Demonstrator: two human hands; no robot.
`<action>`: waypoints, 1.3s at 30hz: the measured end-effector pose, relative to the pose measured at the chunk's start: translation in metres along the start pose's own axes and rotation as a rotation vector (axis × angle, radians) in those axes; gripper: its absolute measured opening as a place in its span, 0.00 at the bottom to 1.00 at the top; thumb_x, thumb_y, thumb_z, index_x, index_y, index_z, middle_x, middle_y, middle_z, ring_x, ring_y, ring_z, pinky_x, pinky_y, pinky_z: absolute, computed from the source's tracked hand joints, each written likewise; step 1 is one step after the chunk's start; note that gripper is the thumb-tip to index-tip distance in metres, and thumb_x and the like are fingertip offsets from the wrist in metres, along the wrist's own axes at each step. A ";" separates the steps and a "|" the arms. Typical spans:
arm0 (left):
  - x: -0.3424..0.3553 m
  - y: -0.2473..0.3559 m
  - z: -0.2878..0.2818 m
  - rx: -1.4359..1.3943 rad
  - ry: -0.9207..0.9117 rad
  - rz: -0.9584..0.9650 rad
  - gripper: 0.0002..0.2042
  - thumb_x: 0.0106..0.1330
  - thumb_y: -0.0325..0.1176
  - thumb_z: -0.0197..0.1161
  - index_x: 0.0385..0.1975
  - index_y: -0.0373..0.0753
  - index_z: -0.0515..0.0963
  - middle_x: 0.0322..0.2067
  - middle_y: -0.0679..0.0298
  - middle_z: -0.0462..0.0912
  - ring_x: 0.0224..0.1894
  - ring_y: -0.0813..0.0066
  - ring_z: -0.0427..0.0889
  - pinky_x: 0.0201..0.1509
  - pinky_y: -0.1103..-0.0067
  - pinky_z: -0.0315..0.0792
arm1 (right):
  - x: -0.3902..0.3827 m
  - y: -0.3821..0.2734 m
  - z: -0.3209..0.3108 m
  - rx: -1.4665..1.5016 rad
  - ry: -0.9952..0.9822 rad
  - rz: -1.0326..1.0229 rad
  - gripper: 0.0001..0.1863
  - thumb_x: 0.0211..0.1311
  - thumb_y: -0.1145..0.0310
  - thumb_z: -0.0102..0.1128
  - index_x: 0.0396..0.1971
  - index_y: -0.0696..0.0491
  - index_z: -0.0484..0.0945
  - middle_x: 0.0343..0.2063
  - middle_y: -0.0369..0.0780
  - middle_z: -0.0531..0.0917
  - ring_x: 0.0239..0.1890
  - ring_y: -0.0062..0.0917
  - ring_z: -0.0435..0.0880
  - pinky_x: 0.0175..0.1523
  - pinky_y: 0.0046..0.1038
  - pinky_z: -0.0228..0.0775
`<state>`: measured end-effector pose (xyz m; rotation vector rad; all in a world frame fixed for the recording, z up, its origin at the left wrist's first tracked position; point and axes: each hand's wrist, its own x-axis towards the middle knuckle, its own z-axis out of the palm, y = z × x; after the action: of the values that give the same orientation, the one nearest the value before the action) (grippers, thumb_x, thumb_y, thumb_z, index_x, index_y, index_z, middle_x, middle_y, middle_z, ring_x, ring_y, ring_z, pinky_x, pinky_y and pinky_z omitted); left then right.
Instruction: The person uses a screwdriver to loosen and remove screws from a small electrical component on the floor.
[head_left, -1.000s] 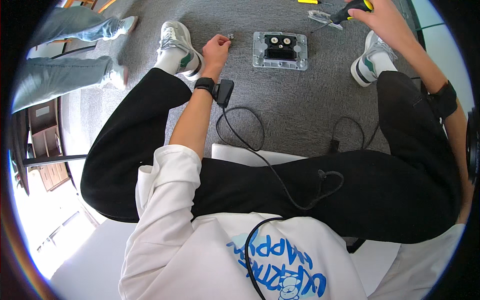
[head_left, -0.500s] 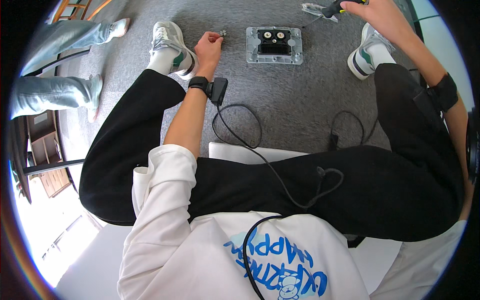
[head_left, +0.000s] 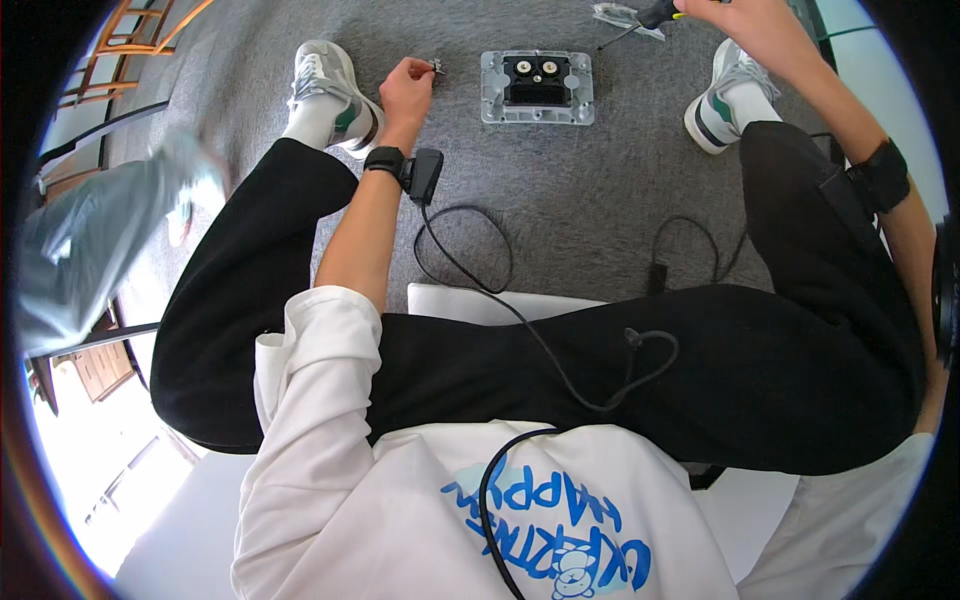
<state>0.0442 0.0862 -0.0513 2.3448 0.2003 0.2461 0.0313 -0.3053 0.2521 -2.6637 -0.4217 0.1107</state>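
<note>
Left hand (head_left: 405,88) at 11 o'clock, grip pinching a small metal screw (head_left: 438,67), grey socket plate (head_left: 537,87) on carpet floor at 12 o'clock just beside, right hand (head_left: 745,20) at 1 o'clock, grip closed around screwdriver (head_left: 650,17).

right hand (head_left: 745,18) cut off by top edge, pinched part (head_left: 438,67) too small to identify

socket plate (head_left: 536,87) on carpet (head_left: 580,190) between two shoes (head_left: 327,85)
</note>
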 end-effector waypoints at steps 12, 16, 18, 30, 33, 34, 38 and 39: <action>-0.014 0.017 0.009 0.160 0.008 0.067 0.18 0.59 0.43 0.75 0.41 0.38 0.82 0.37 0.56 0.86 0.44 0.56 0.84 0.49 0.63 0.78 | -0.003 0.004 0.002 0.019 0.033 -0.098 0.14 0.55 0.71 0.72 0.40 0.60 0.84 0.33 0.46 0.88 0.36 0.33 0.87 0.45 0.31 0.76; -0.011 0.021 0.010 0.290 -0.011 -0.028 0.19 0.60 0.49 0.74 0.39 0.38 0.84 0.39 0.55 0.86 0.46 0.51 0.82 0.52 0.59 0.76 | -0.003 -0.001 0.003 -0.048 0.066 -0.114 0.15 0.55 0.69 0.72 0.41 0.59 0.84 0.33 0.47 0.88 0.36 0.33 0.87 0.45 0.32 0.76; -0.010 0.024 0.013 0.308 -0.024 -0.055 0.19 0.61 0.49 0.73 0.38 0.37 0.85 0.39 0.55 0.86 0.46 0.50 0.82 0.53 0.58 0.75 | -0.003 0.002 0.002 -0.043 0.047 -0.082 0.15 0.54 0.69 0.72 0.41 0.59 0.84 0.33 0.47 0.88 0.36 0.34 0.87 0.45 0.32 0.76; -0.020 0.022 0.009 0.291 -0.013 -0.042 0.13 0.66 0.40 0.66 0.37 0.34 0.86 0.35 0.51 0.88 0.41 0.48 0.86 0.51 0.57 0.77 | 0.000 0.012 0.006 -0.033 0.050 -0.110 0.16 0.54 0.68 0.71 0.41 0.60 0.84 0.33 0.47 0.88 0.37 0.34 0.88 0.47 0.32 0.77; -0.022 0.026 0.005 0.233 0.020 -0.089 0.13 0.66 0.40 0.65 0.36 0.34 0.85 0.34 0.50 0.88 0.40 0.49 0.86 0.50 0.59 0.78 | -0.001 0.016 0.008 0.023 0.077 -0.152 0.15 0.54 0.68 0.71 0.41 0.59 0.84 0.34 0.47 0.88 0.38 0.35 0.88 0.47 0.32 0.77; -0.023 0.026 0.004 0.209 0.046 -0.114 0.13 0.65 0.39 0.66 0.35 0.34 0.84 0.34 0.50 0.88 0.41 0.49 0.87 0.50 0.60 0.78 | -0.001 0.012 0.007 0.023 0.075 -0.153 0.15 0.54 0.69 0.71 0.41 0.59 0.84 0.33 0.47 0.88 0.38 0.35 0.88 0.47 0.32 0.77; -0.023 0.027 -0.001 0.142 0.080 -0.182 0.11 0.64 0.38 0.67 0.35 0.35 0.84 0.34 0.51 0.88 0.41 0.50 0.87 0.50 0.60 0.78 | -0.012 -0.009 0.007 -0.062 0.137 -0.210 0.14 0.54 0.70 0.71 0.40 0.58 0.84 0.33 0.46 0.88 0.37 0.34 0.88 0.46 0.32 0.77; -0.022 0.027 -0.002 0.143 0.080 -0.180 0.11 0.64 0.38 0.67 0.35 0.35 0.84 0.34 0.51 0.88 0.41 0.50 0.87 0.50 0.60 0.78 | -0.013 -0.011 0.006 -0.091 0.158 -0.227 0.14 0.54 0.70 0.71 0.40 0.58 0.84 0.33 0.46 0.88 0.37 0.34 0.88 0.46 0.32 0.77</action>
<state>0.0242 0.0638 -0.0328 2.4410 0.4796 0.2435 0.0145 -0.2972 0.2517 -2.6656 -0.6866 -0.1916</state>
